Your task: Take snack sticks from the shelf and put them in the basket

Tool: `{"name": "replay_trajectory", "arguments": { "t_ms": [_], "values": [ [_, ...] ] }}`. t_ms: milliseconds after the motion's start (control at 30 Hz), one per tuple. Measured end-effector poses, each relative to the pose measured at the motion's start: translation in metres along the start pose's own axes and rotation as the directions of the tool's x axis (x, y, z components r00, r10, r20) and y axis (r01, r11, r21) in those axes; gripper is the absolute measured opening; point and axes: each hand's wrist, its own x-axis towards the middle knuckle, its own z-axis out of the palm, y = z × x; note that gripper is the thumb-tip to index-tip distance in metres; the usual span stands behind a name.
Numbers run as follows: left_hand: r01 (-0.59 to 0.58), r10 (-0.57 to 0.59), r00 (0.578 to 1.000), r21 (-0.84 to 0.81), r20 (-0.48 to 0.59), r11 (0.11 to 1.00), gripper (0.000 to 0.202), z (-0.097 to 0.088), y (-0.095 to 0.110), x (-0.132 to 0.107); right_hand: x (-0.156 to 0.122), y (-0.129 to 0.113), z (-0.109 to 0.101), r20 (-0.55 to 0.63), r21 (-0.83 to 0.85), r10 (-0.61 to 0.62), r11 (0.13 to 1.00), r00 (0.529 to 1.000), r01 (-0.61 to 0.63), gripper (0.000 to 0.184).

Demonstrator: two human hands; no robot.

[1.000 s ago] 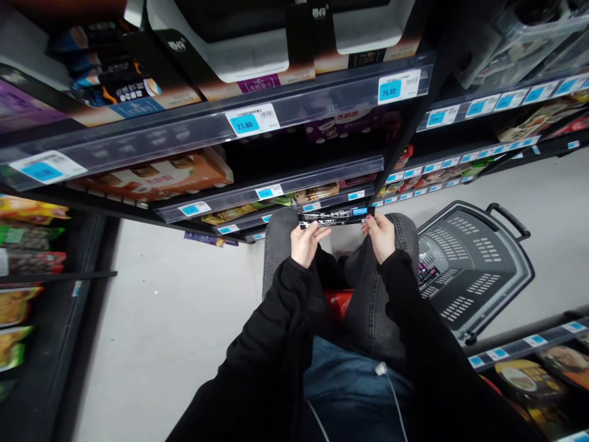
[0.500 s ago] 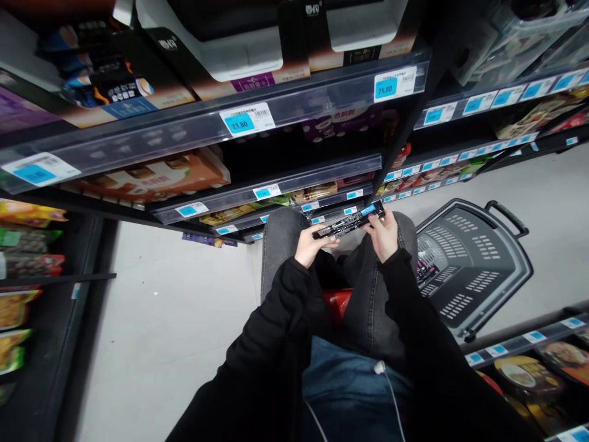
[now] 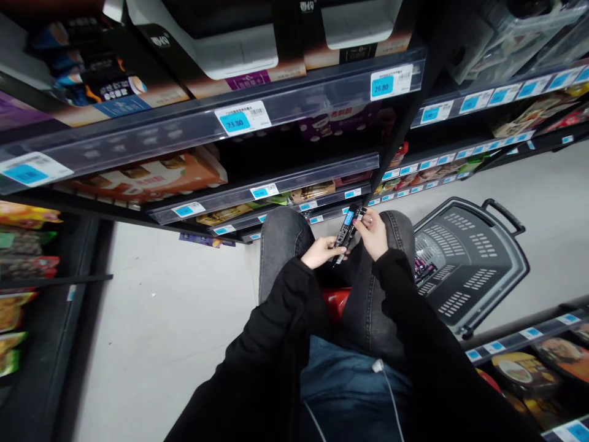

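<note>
Over my knees in grey jeans I hold a long, narrow black strip (image 3: 348,231) with white print and a small blue label near its top end. It now stands nearly upright, tilted slightly. My left hand (image 3: 322,251) pinches its lower end from the left. My right hand (image 3: 373,234) grips its upper part from the right, fingers closed. Both arms wear black sleeves.
Store shelves with price tags (image 3: 242,118) and boxed goods rise in front. A dark grey shopping basket (image 3: 464,264) stands on the pale floor at my right, something pink inside. A red stool (image 3: 335,302) shows between my legs. More shelves flank both sides.
The strip has turned from lying level between my hands to nearly upright. My left hand dropped to its lower end and my right hand stayed near the top.
</note>
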Motion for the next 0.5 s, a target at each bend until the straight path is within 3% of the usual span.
{"name": "replay_trajectory", "arguments": {
  "t_ms": [300,500],
  "values": [
    [-0.004,0.002,0.998,-0.036,-0.059,0.999,0.047,0.0024,-0.0045,-0.0015,-0.0009,0.0038,0.0013,0.102,0.031,0.078,0.996,0.992,-0.082,0.052],
    [0.008,-0.009,0.999,-0.033,-0.044,0.999,0.041,0.0068,-0.0032,-0.0019,-0.0012,0.0005,0.003,0.039,0.039,0.087,0.995,0.995,-0.089,0.036]
  ]
}}
